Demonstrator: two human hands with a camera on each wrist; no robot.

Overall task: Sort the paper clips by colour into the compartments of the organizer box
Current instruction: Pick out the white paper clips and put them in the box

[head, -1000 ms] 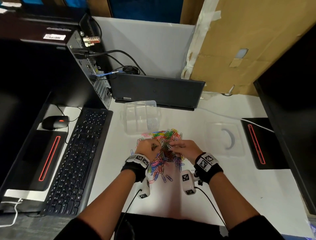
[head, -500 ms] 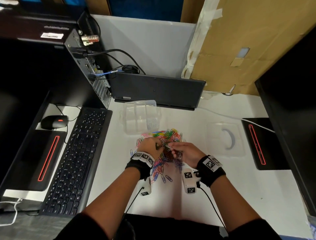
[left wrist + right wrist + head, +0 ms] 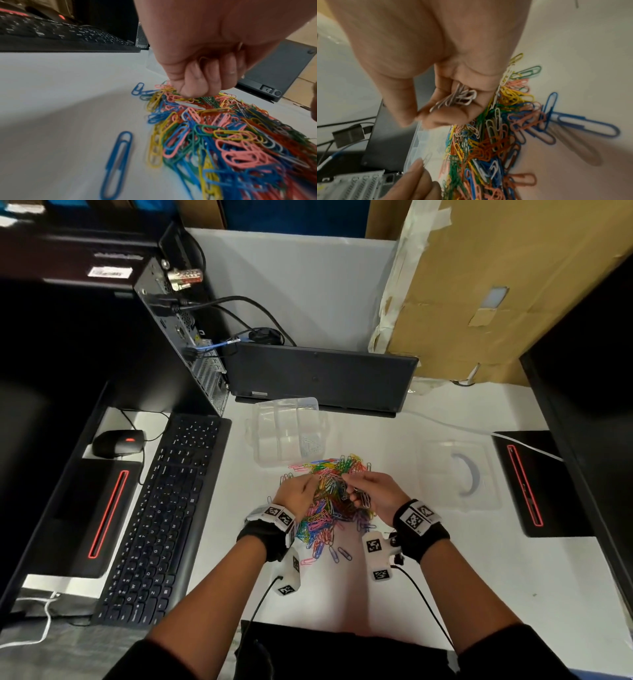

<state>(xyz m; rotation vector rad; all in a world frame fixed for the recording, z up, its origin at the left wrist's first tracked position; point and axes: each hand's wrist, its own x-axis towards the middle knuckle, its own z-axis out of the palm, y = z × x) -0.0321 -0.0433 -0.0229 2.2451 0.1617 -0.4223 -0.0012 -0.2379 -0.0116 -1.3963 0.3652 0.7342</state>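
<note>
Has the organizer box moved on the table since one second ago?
No. The organizer box still sits just in front of the closed laptop, its near edge by the paper clip pile.

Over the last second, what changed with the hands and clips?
The hands drew slightly apart over the pile. The right hand still grips white clips; the left hand still picks at the pile. The organizer box stayed put.

We see mixed-colour paper clips [image 3: 329, 501] heaped on bench; clear organizer box [image 3: 286, 436] just behind, white clips [image 3: 310, 445] inside.
</note>
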